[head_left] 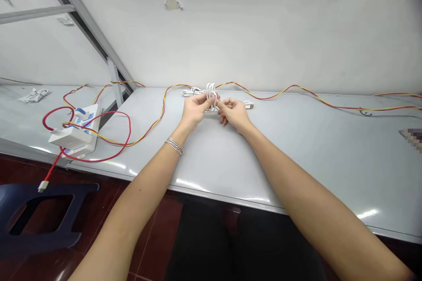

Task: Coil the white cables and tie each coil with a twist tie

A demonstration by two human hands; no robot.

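Both arms reach out over a pale grey table [296, 158]. My left hand [194, 109] is closed on a coiled bundle of white cable [211, 93], held upright above the tabletop. My right hand [233, 113] pinches a strand of the same white cable right beside the bundle, its fingers curled. A free end with a plug [249, 105] lies on the table just right of my right hand. More white cable [191, 92] lies behind my left hand. A silver bracelet [174, 145] sits on my left wrist.
A twisted red-and-yellow wire [296, 92] runs along the back of the table by the wall. At the left lies a white power strip [77, 134] with a white charger and a looping red cable [99, 158]. A dark blue stool [39, 219] stands lower left. Another white cable [34, 94] lies far left.
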